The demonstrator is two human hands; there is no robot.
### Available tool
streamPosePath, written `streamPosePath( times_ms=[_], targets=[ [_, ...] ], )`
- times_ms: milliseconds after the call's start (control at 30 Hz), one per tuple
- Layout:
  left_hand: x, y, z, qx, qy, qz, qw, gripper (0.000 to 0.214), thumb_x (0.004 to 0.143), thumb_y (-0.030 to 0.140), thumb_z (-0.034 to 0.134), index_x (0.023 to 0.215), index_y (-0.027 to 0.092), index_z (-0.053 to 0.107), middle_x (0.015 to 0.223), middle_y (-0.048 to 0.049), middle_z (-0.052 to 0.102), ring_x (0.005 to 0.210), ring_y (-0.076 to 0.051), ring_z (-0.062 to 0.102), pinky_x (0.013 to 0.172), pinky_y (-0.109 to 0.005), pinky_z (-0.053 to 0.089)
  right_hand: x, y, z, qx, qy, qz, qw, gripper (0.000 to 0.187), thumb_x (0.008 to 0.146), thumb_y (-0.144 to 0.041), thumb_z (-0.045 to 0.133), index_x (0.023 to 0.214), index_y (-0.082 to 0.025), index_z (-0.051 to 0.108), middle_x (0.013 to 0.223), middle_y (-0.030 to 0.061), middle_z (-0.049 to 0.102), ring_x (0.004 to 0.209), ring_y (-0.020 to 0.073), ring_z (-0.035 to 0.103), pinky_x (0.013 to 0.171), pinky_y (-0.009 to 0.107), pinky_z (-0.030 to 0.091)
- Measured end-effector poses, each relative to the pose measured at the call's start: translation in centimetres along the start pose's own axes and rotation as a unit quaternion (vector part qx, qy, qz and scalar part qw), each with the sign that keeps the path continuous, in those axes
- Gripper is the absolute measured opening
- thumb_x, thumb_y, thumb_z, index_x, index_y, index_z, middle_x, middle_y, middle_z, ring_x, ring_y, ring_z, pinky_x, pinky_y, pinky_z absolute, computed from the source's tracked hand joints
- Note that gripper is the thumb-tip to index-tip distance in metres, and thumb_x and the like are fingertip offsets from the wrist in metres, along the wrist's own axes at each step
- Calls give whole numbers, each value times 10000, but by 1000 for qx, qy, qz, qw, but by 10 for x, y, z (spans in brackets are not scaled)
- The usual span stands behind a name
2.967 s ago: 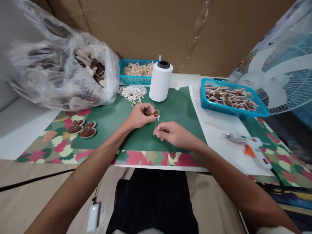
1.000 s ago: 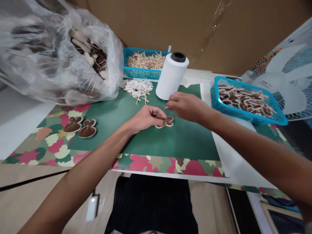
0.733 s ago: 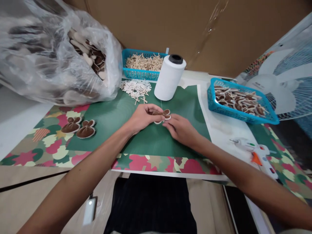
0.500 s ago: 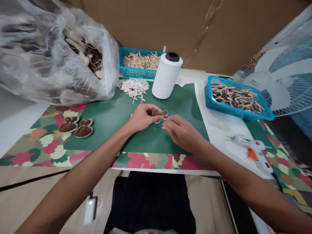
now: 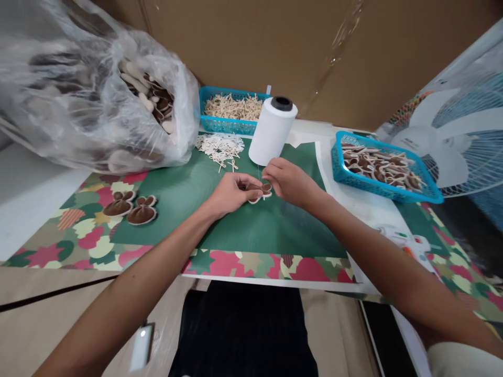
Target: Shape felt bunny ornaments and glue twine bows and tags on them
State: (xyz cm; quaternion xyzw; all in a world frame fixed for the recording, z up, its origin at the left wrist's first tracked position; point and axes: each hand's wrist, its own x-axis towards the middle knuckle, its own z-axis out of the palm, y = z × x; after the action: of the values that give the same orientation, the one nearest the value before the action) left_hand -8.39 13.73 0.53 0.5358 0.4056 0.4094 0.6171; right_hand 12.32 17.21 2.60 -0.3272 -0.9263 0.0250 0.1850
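Note:
My left hand (image 5: 231,192) pinches a small brown bow-shaped piece with a white edge (image 5: 262,189) over the green mat (image 5: 251,225). My right hand (image 5: 288,180) is closed just right of that piece, fingertips pinched at a thin white thread (image 5: 259,170). The thread runs up to the white thread spool (image 5: 272,131) standing right behind both hands.
Two finished brown pieces (image 5: 133,208) lie at the left of the mat. A big plastic bag of pieces (image 5: 94,89) fills the back left. A blue basket of tan bits (image 5: 231,110), a pile of white bows (image 5: 220,146), a blue basket of pieces (image 5: 383,167), a glue gun (image 5: 404,242) and a fan (image 5: 459,131) surround them.
My right hand has moved from in front of the piece up to its right side near the spool, after circling it. My left hand has kept its hold in place.

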Motion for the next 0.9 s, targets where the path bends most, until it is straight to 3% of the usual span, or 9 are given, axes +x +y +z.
streamPosePath(
  times_ms=[167,367,467,533,733,800,900],
  targets=[
    [1,3,3,-67,73,-11,995,301,608,160,907,861,122,749,722,-28,756,656,-143,670,675,-297,537,-14,-6,13,124,58,48,989,186,918,-92,479,859,-235,583,877,71,639,828,225,592,769,344,485],
    [4,-7,5,-22,123,11,992,256,664,173,876,886,130,756,716,-11,742,632,-119,627,641,-268,493,-33,-41,25,165,112,98,975,220,996,-200,557,778,-232,552,783,23,613,704,174,586,685,304,487],
    [4,-13,9,14,125,15,992,235,671,202,866,873,140,763,726,-15,741,636,-128,629,638,-272,496,-41,-56,24,153,120,97,976,173,1009,-178,555,859,-220,630,878,45,680,810,192,649,758,325,525],
    [4,-14,11,24,121,12,992,225,665,199,865,860,146,765,702,-10,728,625,-133,627,622,-271,491,-43,-60,18,84,98,72,989,177,1024,-159,520,930,-210,662,958,81,705,899,229,653,823,367,537],
    [2,-6,10,8,44,-4,999,168,678,149,839,840,137,796,643,-6,711,587,-121,594,606,-264,463,-20,-41,-10,-144,4,-8,990,285,978,-12,435,954,-174,669,974,132,664,891,271,558,782,382,474],
    [2,-6,9,-6,33,-6,999,200,671,131,842,868,133,806,695,-24,740,619,-126,618,628,-268,469,-9,-27,-13,-139,-13,-17,990,261,965,-17,458,938,-180,660,981,130,649,924,270,557,789,371,467],
    [3,-8,6,-36,39,-12,999,252,665,123,851,912,125,803,756,-51,768,666,-145,663,660,-282,491,3,-8,-8,-51,-24,-7,998,209,979,-82,482,909,-185,650,953,119,638,934,262,572,799,363,463]
  ],
)
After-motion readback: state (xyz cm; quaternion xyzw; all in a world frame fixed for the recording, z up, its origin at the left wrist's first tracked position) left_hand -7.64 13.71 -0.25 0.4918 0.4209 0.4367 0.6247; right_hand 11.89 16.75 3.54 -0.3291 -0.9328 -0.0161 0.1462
